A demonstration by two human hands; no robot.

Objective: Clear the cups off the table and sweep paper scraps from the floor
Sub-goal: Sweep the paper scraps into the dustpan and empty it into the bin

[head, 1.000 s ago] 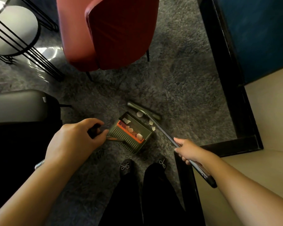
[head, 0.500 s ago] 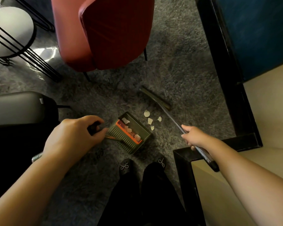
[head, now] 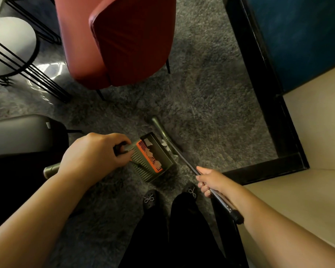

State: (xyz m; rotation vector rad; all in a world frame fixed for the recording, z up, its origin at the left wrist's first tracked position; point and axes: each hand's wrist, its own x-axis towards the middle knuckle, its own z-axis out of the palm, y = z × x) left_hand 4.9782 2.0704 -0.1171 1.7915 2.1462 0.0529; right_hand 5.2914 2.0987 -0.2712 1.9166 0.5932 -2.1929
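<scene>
A dark green dustpan [head: 163, 154] with an orange comb strip sits on the grey carpet, with several white paper scraps [head: 149, 150] inside it. My left hand [head: 93, 155] grips the dustpan's long handle. My right hand [head: 211, 180] grips the broom's metal shaft [head: 186, 160]. The broom head [head: 160, 126] lies against the dustpan's open mouth, and a couple of scraps [head: 164, 143] lie between head and pan. No cups are in view.
A red upholstered chair [head: 122, 39] stands just beyond the dustpan. At left are a wire-legged round stool [head: 10, 45] and a grey seat [head: 17, 134]. A black-framed table with a beige top [head: 317, 136] fills the right. My black shoes [head: 150, 199] stand below the pan.
The broom head swept back toward me, pushing the loose scraps up to the dustpan's mouth. My right hand pulled down and left with the shaft. The left hand kept its hold on the dustpan.
</scene>
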